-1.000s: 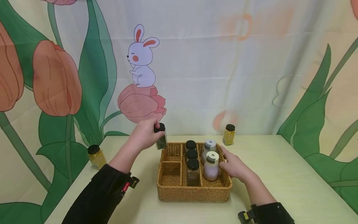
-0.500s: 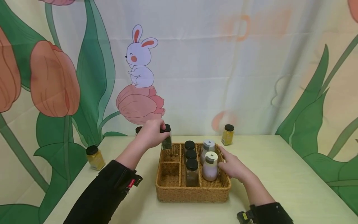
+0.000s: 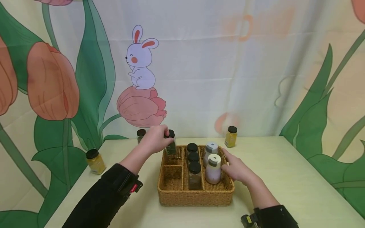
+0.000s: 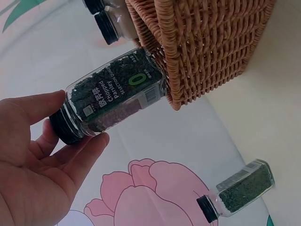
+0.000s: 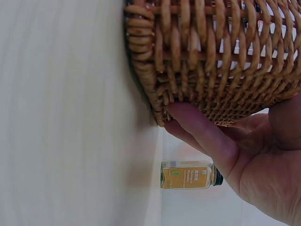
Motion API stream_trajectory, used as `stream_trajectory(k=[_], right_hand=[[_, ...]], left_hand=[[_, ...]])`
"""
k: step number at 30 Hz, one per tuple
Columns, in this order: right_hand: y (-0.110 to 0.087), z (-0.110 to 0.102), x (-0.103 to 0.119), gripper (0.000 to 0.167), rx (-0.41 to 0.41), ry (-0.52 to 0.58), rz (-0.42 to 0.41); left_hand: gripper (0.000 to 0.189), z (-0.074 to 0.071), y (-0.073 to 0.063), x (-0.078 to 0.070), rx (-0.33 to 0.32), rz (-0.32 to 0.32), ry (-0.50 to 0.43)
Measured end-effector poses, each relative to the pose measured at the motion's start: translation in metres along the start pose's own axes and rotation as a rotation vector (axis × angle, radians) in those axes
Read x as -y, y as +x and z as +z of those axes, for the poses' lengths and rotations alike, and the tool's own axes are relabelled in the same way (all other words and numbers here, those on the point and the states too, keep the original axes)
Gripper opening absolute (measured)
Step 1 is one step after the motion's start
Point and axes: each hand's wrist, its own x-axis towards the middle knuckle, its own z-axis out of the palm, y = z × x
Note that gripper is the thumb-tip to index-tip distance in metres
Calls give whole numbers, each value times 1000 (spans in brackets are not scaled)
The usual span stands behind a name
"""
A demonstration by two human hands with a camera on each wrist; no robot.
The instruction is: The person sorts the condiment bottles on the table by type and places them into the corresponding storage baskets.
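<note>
My left hand [image 3: 155,139] pinches the black lid of a chopped parsley jar [image 4: 117,92] between thumb and fingers. In the head view the jar's base overlaps the back-left compartment of the wicker basket [image 3: 196,198]; the left wrist view shows it right at the rim. My right hand [image 3: 238,167] grips the basket's right side, fingers along the outer wall [image 5: 197,61]. The middle compartment holds a row of black-lidded jars [image 3: 195,177]. To their right stand a white-capped bottle [image 3: 213,172] and a grey-capped bottle [image 3: 211,152]. The front-left compartment [image 3: 172,177] shows its bare bottom.
A second jar of green herbs [image 4: 247,188] stands on the table behind my left hand, partly hidden in the head view. A yellow jar [image 3: 96,163] is at the table's left edge. A turmeric powder jar [image 3: 231,137] stands at the back right, beyond the basket.
My left hand has carried the parsley jar right and slightly down, to the basket's back-left compartment. The herb jar behind that hand has come into view. My right hand stays on the basket.
</note>
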Motion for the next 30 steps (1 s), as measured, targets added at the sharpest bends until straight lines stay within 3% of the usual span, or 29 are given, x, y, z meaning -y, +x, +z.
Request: stream_trajectory(k=[20, 30], right_hand=[[2, 1, -2, 85, 2, -2, 3], [3, 0, -3, 85, -2, -5, -2]], left_hand=[[26, 13, 15, 4, 83, -31, 21], [42, 23, 19, 1, 135, 17, 70]])
